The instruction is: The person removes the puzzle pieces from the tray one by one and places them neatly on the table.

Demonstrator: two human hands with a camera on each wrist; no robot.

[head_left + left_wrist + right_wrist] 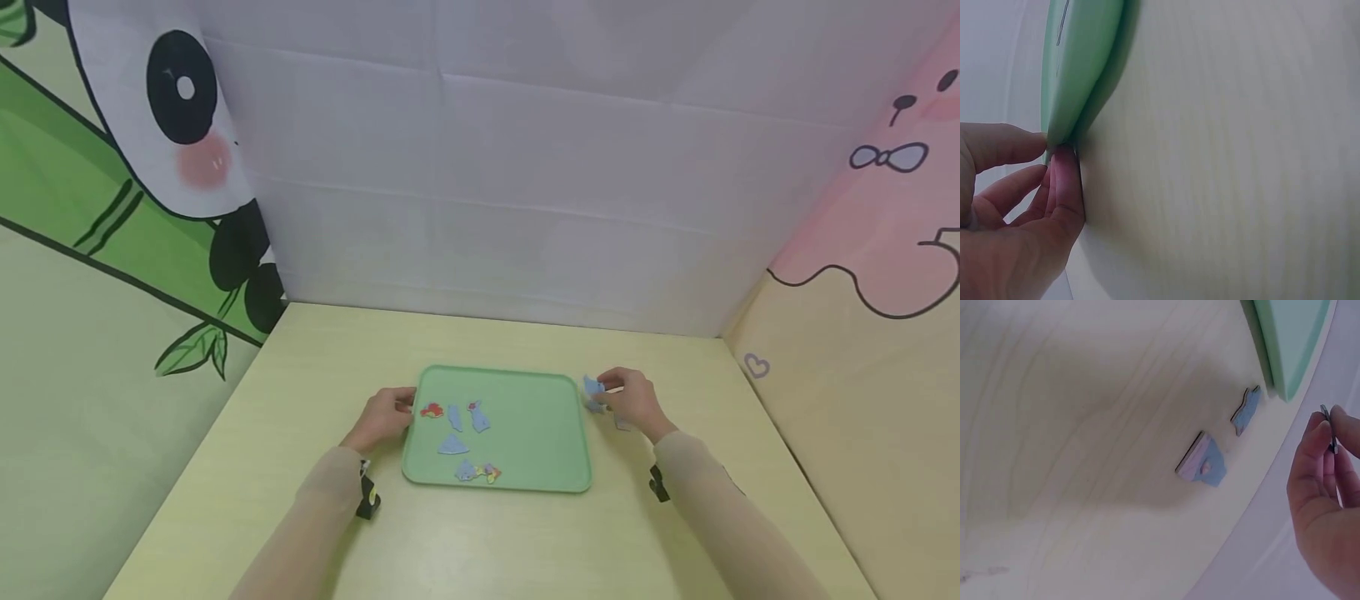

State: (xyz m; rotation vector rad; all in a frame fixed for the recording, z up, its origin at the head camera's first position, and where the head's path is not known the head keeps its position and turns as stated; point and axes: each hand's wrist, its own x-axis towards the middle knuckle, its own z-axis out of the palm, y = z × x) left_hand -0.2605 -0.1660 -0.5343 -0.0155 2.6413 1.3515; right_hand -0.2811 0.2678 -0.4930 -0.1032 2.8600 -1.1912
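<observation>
At the left side of a light green tray (536, 429), my left hand (381, 418) holds the rim, thumb on one face and fingers against the other, as the left wrist view shows. Just off the tray's right side, my right hand (633, 404) pinches a thin, flat light-blue puzzle piece (590, 386) between thumb and fingers. In the right wrist view that piece appears edge-on, so its picture is hidden. Beneath this hand, two loose pieces lie on the table: a blue and lilac one (1213, 464) and a narrow blue one (1247, 411).
Several pieces lie on the tray's left half, among them a red one (432, 411), a blue triangular one (452, 446) and a yellow and blue one (491, 472). The pale wooden table (495, 542) meets a white cloth wall (525, 208) behind, with printed panels at both sides.
</observation>
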